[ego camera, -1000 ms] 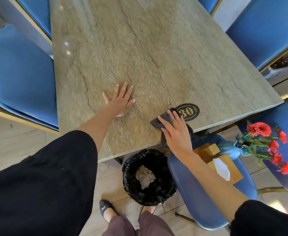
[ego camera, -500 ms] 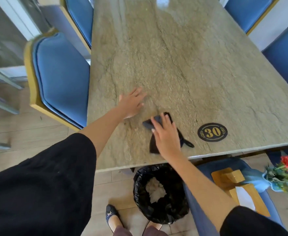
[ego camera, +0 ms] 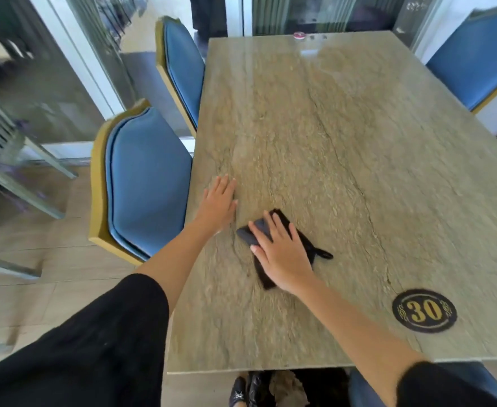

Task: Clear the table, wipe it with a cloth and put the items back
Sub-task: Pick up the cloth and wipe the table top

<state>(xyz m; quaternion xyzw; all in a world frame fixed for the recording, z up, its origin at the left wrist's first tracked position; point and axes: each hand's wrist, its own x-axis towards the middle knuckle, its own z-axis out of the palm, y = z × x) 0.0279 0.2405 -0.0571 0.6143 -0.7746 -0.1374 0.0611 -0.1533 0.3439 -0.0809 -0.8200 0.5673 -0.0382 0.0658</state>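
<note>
A dark grey cloth (ego camera: 307, 245) lies flat on the stone-patterned table (ego camera: 344, 142), near its left front part. My right hand (ego camera: 279, 254) presses on the cloth with straight fingers and covers most of it. Just left of it, my left hand (ego camera: 219, 204) rests flat on the bare tabletop close to the left edge. A round black plaque with a gold 30 (ego camera: 424, 310) is fixed near the table's front right.
Two blue padded chairs (ego camera: 147, 177) stand along the left side and another blue chair (ego camera: 476, 63) at the far right. A black-lined bin (ego camera: 314, 389) sits under the table's front edge. A small round object (ego camera: 299, 35) lies at the far edge.
My right hand has slid the cloth left and away from the 30 plaque, further onto the table. My view has risen, so the seat with the flowers and tissue box has left the frame.
</note>
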